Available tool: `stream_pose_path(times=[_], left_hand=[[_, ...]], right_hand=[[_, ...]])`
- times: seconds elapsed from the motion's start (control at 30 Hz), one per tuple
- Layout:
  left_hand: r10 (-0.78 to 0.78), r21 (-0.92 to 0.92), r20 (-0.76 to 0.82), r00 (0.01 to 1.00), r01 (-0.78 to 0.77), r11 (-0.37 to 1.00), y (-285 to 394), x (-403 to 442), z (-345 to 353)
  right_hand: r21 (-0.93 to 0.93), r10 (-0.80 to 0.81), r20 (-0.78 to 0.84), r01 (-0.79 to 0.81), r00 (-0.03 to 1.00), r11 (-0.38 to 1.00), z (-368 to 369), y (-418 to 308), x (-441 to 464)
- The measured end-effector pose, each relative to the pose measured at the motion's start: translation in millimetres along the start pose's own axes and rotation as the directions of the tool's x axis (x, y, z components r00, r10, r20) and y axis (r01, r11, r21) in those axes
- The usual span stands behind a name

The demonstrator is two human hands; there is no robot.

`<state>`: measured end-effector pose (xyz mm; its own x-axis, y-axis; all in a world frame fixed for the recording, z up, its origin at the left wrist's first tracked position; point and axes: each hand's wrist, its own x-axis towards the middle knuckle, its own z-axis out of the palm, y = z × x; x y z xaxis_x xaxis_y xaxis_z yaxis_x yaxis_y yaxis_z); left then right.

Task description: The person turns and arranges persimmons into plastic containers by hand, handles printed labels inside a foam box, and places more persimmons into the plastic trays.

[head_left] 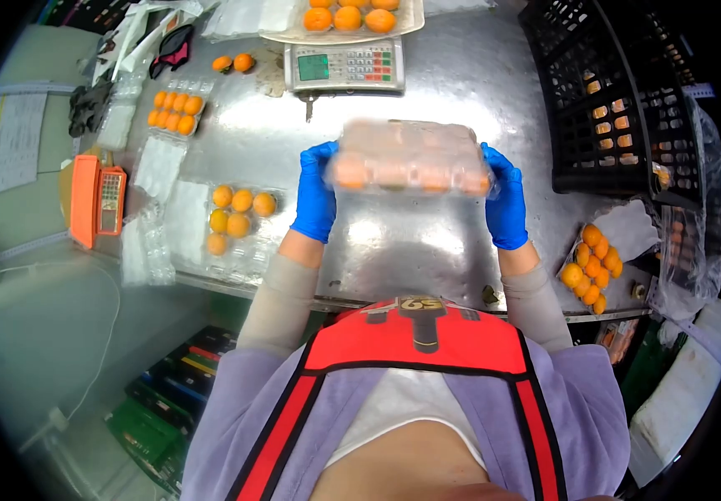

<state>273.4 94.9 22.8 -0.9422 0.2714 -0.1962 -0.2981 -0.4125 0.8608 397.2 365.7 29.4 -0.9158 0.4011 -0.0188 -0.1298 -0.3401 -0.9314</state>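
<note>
Between my two blue-gloved hands is a clear plastic clamshell pack [410, 159] of orange fruit, its lid over the fruit and blurred by motion. My left hand [318, 188] grips the pack's left end, and my right hand [505, 192] grips its right end. The pack is held above the metal table [410, 250], in front of a weighing scale [344, 65]. On the scale rests a pale tray [414, 21] with several orange fruits.
At left lie an eight-cell fruit pack [175, 113], a partly filled pack [239, 219] and two loose fruits [233, 63]. An orange-cased calculator [110, 200] is at the left edge. A black crate [602, 100] stands at right, near another fruit pack [591, 267].
</note>
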Motion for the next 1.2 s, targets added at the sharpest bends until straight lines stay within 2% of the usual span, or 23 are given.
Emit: stream_pose_path(times=[0.03,0.07,0.13,0.17,0.23,0.37,0.43,0.5,0.53,0.6,0.63,0.77,0.8,0.83,0.87,0.9,0.93,0.97,1.0,1.03,1.07,1.13,1.2], left_hand=[[-0.018,-0.018,0.053,0.998,0.019,1.000,-10,2,-10],[-0.032,0.003,0.022,0.999,0.032,0.999,-24,3,-16],[-0.127,0.106,-0.006,0.992,0.126,0.986,-34,-5,-12],[-0.110,0.185,0.029,0.994,0.102,0.977,-42,-6,-15],[-0.126,0.194,0.005,0.992,0.122,0.973,-49,-11,-11],[-0.097,0.232,-0.015,0.995,0.098,0.968,-47,-17,-10],[-0.058,0.266,-0.011,0.998,0.059,0.962,-31,-16,-4],[-0.105,0.447,-0.055,0.993,0.119,0.887,-14,-19,1],[-0.105,0.447,-0.056,0.993,0.119,0.887,-11,-17,-2],[-0.371,0.269,-0.106,0.922,0.386,0.882,-6,-10,-11],[-0.454,0.168,-0.086,0.887,0.462,0.871,-9,-5,-18],[-0.529,0.134,-0.091,0.844,0.537,0.833,-9,-13,-20],[-0.196,0.594,-0.077,0.978,0.203,0.779,-4,-27,-4],[0.116,0.888,0.104,0.988,-0.145,0.435,-2,-36,8],[0.121,0.888,0.100,0.988,-0.144,0.436,-2,-41,14],[0.159,0.911,0.336,0.928,-0.364,0.194,-3,-44,19],[0.131,0.830,0.557,0.820,-0.554,-0.062,-5,-47,23],[0.133,0.830,0.557,0.819,-0.554,-0.062,-9,-50,27],[0.071,0.789,0.611,0.788,-0.600,-0.130,-13,-51,32],[0.005,0.738,0.659,0.752,-0.646,-0.195,-17,-51,36],[0.006,0.736,0.662,0.750,-0.648,-0.198,-19,-50,39],[0.021,0.688,0.707,0.707,-0.681,-0.249,-21,-42,45],[-0.001,0.658,0.736,0.677,-0.716,-0.231,-26,-36,48]], right_hand=[[0.001,0.033,-0.014,-0.033,0.999,0.999,2,4,1],[0.001,0.068,-0.028,-0.068,0.997,0.998,3,9,3],[-0.083,0.026,-0.052,-0.030,0.998,0.996,-12,42,0],[-0.130,0.070,-0.074,-0.079,0.995,0.988,-16,51,-2],[-0.236,0.138,-0.112,-0.162,0.984,0.958,-10,44,-8],[-0.185,0.179,-0.118,-0.198,0.977,0.962,-16,49,-17],[-0.265,0.225,-0.155,-0.259,0.962,0.929,-14,41,-15],[-0.335,0.235,-0.144,-0.271,0.961,0.902,-19,36,-15],[-0.405,0.246,-0.133,-0.279,0.960,0.871,-22,34,-15],[-0.429,0.283,-0.141,-0.316,0.949,0.846,-26,31,-10],[-0.453,0.319,-0.152,-0.353,0.936,0.819,-27,31,-8],[-0.416,0.209,-0.158,-0.257,0.965,0.872,-26,29,-9],[-0.467,0.081,-0.194,-0.165,0.978,0.869,-20,22,-19],[-0.522,-0.051,-0.218,-0.072,0.975,0.850,-17,18,-28],[-0.522,-0.052,-0.212,-0.068,0.976,0.850,-18,17,-39],[-0.370,0.164,-0.191,-0.226,0.968,0.901,-20,19,-53],[-0.215,0.369,-0.136,-0.391,0.920,0.895,-22,23,-63],[-0.046,0.560,-0.065,-0.563,0.826,0.825,-18,32,-70],[0.107,0.711,0.040,-0.711,0.702,0.695,-9,39,-74],[0.154,0.791,0.070,-0.790,0.607,0.593,5,36,-75],[0.130,0.807,0.059,-0.806,0.587,0.577,19,34,-72],[0.226,0.776,0.068,-0.767,0.627,0.600,26,53,-66],[0.275,0.750,0.040,-0.729,0.660,0.627,29,69,-63]])
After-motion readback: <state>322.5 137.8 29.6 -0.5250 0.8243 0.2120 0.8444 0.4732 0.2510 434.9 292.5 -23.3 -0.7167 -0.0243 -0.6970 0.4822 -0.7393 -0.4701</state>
